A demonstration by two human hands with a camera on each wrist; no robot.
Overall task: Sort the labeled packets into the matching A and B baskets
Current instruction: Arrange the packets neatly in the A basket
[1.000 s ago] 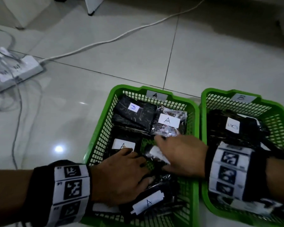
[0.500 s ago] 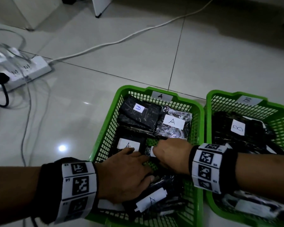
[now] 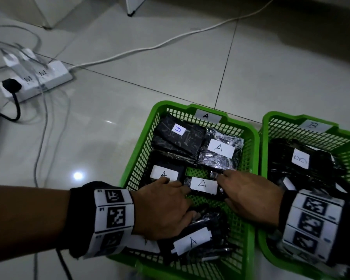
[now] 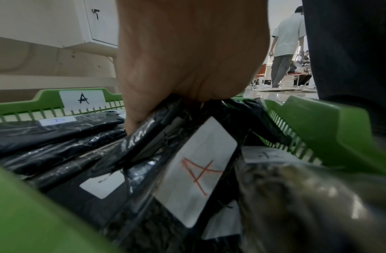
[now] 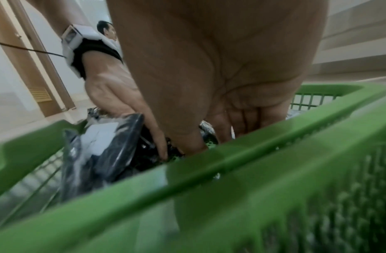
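Two green baskets stand side by side on the floor, basket A (image 3: 141,142) and basket B (image 3: 271,122). Both hands are inside basket A among black packets with white A labels. My left hand (image 3: 176,199) grips the upper edge of a black packet (image 4: 196,171) at the near end, thumb by another A label (image 3: 164,174). My right hand (image 3: 230,188) lies with fairly straight fingers touching the right end of a small A packet (image 3: 203,184) on the basket floor. Basket B holds black packets, one labelled B (image 3: 300,158).
A white power strip (image 3: 38,77) with plugs and trailing cords lies on the tiled floor at the left. A white cable (image 3: 150,47) runs across the floor behind the baskets. A white cabinet leg (image 3: 132,7) stands at the back. A person (image 4: 285,48) walks far off.
My right hand has slid to the right off the small packet, so its A label now shows fully. My left hand has kept its place on the near packets.
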